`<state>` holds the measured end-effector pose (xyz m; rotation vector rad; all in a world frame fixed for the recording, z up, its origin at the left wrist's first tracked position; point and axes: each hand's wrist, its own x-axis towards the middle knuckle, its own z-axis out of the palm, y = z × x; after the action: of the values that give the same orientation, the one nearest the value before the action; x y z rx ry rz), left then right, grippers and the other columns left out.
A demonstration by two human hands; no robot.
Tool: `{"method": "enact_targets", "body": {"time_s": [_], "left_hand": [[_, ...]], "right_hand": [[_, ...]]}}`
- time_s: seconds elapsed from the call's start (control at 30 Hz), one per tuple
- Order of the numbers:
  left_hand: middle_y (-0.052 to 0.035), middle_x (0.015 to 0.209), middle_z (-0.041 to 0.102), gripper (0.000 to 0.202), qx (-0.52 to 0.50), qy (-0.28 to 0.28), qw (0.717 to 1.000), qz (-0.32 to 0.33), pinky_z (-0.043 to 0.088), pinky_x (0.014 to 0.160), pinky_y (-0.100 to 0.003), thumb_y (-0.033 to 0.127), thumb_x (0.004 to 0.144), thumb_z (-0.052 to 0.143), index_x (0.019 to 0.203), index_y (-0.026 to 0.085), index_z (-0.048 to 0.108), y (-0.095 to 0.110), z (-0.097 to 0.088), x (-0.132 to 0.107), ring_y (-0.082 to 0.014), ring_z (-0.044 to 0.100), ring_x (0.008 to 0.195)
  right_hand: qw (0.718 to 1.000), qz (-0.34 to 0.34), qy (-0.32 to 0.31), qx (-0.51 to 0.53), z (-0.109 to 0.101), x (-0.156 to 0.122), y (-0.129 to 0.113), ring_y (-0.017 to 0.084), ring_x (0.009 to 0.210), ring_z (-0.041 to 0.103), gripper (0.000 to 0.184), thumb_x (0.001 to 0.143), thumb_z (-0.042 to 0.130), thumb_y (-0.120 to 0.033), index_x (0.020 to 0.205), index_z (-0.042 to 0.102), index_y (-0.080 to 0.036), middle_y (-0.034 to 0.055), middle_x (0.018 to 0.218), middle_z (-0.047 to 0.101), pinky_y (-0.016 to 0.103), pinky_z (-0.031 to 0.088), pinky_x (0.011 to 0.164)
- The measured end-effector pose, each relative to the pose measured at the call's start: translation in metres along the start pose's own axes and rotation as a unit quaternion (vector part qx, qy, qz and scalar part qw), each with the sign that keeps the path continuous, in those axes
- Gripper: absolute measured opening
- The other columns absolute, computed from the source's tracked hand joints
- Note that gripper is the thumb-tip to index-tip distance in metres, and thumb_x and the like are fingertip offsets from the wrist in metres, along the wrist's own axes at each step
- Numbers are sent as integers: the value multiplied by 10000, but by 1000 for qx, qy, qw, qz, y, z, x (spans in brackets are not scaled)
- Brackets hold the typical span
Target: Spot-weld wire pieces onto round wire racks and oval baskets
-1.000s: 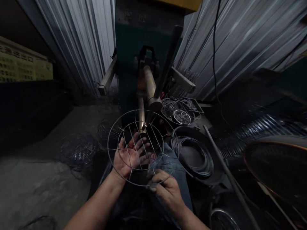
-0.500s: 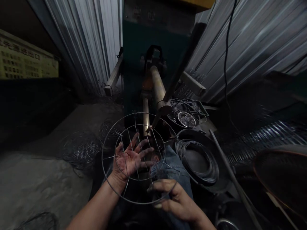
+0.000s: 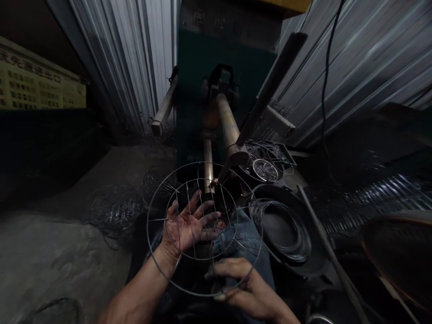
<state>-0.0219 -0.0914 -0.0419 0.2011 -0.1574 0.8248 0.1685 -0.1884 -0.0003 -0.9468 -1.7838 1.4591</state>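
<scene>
A round wire rack, made of two rings joined by spokes with parallel bars across the inner one, is held tilted over my lap. My left hand is behind its bars, palm up, with the fingers spread. At the rack's near right edge, my right hand has its thumb and fingers closed about the outer ring by a spoke. Beyond the far edge of the rack are the brass-coloured rods of a machine, the lower rod and the thicker upper arm.
The green machine body stands ahead, with a dark bar slanting off its upper arm. To the right lie a coil of wire in a round pan, a long rod and metal pieces. Tangled wire is on the floor at left.
The view has shifted slightly, so the scene sits a little further right. The rack and both hands keep nearly the same pose.
</scene>
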Motion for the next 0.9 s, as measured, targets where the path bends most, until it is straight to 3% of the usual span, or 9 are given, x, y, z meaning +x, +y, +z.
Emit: {"method": "enact_targets", "body": {"time_s": [0.23, 0.4, 0.43, 0.5, 0.6, 0.77, 0.9], "left_hand": [[-133, 1395, 501, 590, -4, 7, 1000, -2, 411, 924, -594, 564, 851, 424, 1345, 261, 538, -2, 5, 1, -402, 406, 1299], [-152, 1427, 457, 620, 9, 1, 1000, -2, 387, 949, -607, 551, 859, 402, 1394, 247, 479, 4, 11, 0, -422, 367, 1321], [-155, 1437, 444, 626, 12, 3, 1000, 1, 379, 956, -613, 549, 859, 400, 1401, 245, 469, 5, 12, 0, -428, 355, 1328], [-164, 1453, 420, 629, 14, 1, 1000, 5, 383, 958, -609, 538, 860, 395, 1409, 238, 458, 7, 14, 0, -435, 339, 1337], [-176, 1466, 398, 638, 16, -3, 1000, 1, 418, 942, -576, 527, 859, 390, 1420, 228, 442, 8, 17, 1, -435, 322, 1348], [-162, 1480, 381, 673, 19, 6, 1000, 1, 423, 963, -529, 571, 836, 425, 1440, 275, 397, 11, 22, -2, -402, 323, 1360], [-171, 1491, 358, 732, 29, 18, 999, 8, 450, 930, -508, 575, 833, 448, 1493, 314, 269, 18, 26, -6, -404, 307, 1368]], "right_hand": [[1000, 12, -1, 18, 0, -1, -4, 209, 826, 672, 337, 784, 680, -405, 1012, 742, -165, 100, 889, 736, 296, 492, 760], [992, 61, -74, 76, -46, -8, 0, 206, 826, 664, 398, 685, 776, -396, 1017, 754, -178, 82, 897, 741, 300, 502, 757], [990, 84, -32, 105, -58, -5, 2, 198, 784, 664, 319, 673, 786, -368, 930, 770, -180, 72, 845, 743, 296, 507, 726], [968, 139, 127, 166, -79, 11, 5, 155, 626, 634, 190, 659, 790, -297, 802, 760, -176, 36, 704, 714, 265, 497, 608], [911, 121, 311, 243, -95, 55, 7, 106, 513, 572, 250, 565, 832, -261, 771, 715, -181, -16, 637, 666, 235, 467, 530], [903, 24, 331, 274, -92, 124, 9, 98, 549, 572, 317, 543, 843, -279, 823, 721, -194, -28, 680, 670, 218, 450, 526], [904, -10, 337, 263, -90, 143, 15, 123, 612, 601, 314, 529, 845, -282, 809, 737, -191, -24, 701, 688, 256, 493, 623]]}}
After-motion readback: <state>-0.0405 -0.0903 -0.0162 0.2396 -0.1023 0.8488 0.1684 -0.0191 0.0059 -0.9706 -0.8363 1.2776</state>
